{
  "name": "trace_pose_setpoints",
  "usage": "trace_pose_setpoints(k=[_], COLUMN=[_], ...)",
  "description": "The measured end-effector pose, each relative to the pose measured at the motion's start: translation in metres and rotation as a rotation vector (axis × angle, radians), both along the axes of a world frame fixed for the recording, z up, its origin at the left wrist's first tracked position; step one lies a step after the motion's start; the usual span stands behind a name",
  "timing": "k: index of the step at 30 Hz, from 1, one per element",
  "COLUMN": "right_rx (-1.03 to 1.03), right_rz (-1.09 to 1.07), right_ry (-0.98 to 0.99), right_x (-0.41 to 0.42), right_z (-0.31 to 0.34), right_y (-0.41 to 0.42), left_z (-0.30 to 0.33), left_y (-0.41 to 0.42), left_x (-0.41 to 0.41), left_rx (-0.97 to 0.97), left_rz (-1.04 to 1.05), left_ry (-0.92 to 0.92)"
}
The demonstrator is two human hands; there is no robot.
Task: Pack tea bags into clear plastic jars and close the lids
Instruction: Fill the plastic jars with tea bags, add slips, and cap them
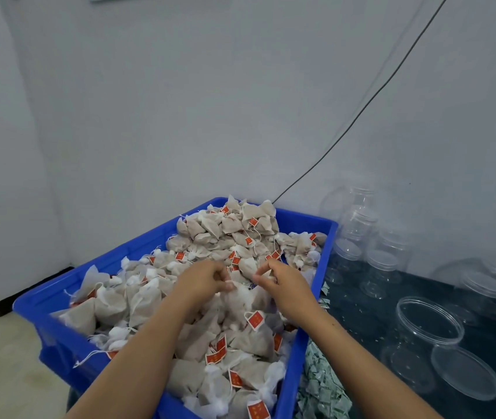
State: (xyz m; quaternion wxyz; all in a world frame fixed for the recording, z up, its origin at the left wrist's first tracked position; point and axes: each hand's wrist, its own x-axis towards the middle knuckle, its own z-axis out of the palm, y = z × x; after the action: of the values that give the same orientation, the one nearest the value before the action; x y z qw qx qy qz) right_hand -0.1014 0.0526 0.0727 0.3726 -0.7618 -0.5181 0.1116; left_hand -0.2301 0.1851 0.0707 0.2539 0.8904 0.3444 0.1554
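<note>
Both forearms reach into blue crate [298, 352]; left hand [203, 279] and right hand [283, 282] pinch tea bags [240, 293] between them; open jar [429, 322] at three o'clock, nearer right hand.

crate [316, 297]: blue | tea bags [210, 231]: beige, red tags | jars [380, 267]: clear | table [361, 322]: dark

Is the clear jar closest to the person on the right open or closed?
Open. The nearest clear jar stands upright with a bare rim and looks empty, and a loose lid lies flat on the dark table in front of it.
</note>
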Motion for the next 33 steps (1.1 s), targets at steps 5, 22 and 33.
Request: trace_pose_setpoints(k=[5,22,33], right_rx=[-0.167,0.012,-0.567], right_rz=[0.048,-0.211,0.347], right_ry=[-0.041,-0.297,-0.318], right_x=[0.000,0.002,0.003], right_z=[-0.001,-0.010,0.004], right_y=[0.001,-0.003,-0.009], left_z=[0.004,-0.003,-0.007], left_y=[-0.001,-0.001,0.003], left_x=[0.001,0.008,0.004], left_rx=[-0.057,-0.069,0.087], left_rz=[0.026,0.161,0.280], left_ry=[-0.158,-0.074,0.164])
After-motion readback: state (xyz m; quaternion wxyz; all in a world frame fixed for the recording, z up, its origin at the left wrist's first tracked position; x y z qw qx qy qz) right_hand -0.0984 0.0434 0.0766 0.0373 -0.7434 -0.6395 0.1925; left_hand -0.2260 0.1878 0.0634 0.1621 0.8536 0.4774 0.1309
